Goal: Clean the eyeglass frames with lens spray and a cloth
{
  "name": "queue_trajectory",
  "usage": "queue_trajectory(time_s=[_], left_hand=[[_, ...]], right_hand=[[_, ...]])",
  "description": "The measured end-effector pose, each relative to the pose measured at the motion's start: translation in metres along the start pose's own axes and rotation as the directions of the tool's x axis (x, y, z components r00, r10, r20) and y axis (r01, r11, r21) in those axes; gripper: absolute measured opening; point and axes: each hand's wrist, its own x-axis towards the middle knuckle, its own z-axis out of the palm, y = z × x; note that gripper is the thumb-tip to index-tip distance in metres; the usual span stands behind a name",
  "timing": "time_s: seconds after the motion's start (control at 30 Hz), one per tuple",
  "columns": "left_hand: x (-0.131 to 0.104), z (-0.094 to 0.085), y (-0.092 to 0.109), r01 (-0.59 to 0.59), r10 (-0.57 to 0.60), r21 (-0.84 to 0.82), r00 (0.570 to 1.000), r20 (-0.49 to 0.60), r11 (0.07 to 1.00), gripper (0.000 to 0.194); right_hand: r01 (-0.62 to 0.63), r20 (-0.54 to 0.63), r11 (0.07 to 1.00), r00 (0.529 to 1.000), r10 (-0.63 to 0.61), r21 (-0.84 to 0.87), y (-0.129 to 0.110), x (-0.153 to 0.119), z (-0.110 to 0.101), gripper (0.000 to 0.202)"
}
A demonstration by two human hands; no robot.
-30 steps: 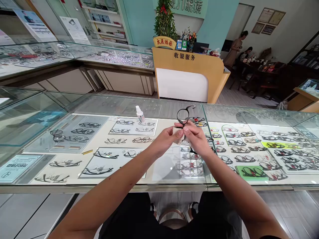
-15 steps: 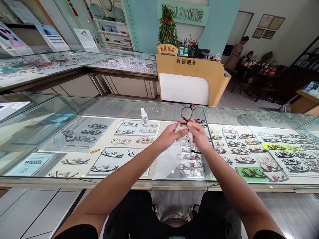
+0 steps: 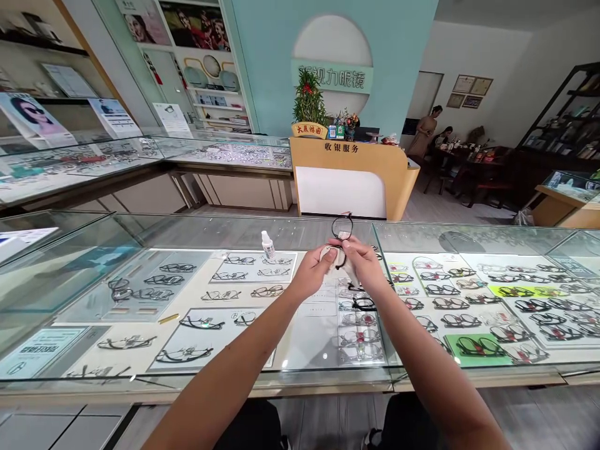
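Above the glass counter, my two hands meet around a pair of black round-rimmed eyeglasses [image 3: 333, 226]. One rim sticks up past the fingers, with a small pale label at its lower part; the other rim is partly covered. My left hand [image 3: 313, 270] is closed on a whitish cloth [image 3: 347, 272], its thumb pressing the cloth against the lower rim. My right hand [image 3: 367, 264] pinches the eyeglasses near the bridge, and cloth hangs beside its fingers. The fingertips behind the cloth are hidden. A small white bottle [image 3: 268, 245] stands upright on the counter, left of my hands.
Beneath my hands runs the glass display counter [image 3: 234, 379], with rows of spectacle frames [image 3: 460, 320] inside. A wooden cashier desk [image 3: 398, 181] bearing a potted plant [image 3: 309, 103] stands beyond. Two people [image 3: 425, 132] are at the back right near a dark table.
The view has tilted up, so counter and hands sit lower in the picture. The eyeglasses have turned slightly in my hands, and more of the lower rim shows by the cloth.
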Motion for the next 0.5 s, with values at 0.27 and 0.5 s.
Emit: queue_trajectory(time_s=[0.27, 0.5], left_hand=[[-0.005, 0.006, -0.003, 0.082, -0.072, -0.158, 0.995, 0.065, 0.984, 0.051], [-0.001, -0.007, -0.008, 0.032, -0.031, -0.035, 0.999, 0.033, 0.999, 0.055]], right_hand=[[-0.056, 0.036, 0.994, 0.998, 0.053, 0.092, 0.008, -0.003, -0.004, 0.04], [0.013, 0.084, 1.0, 0.996, -0.011, -0.028, 0.0, -0.003, -0.007, 0.039]])
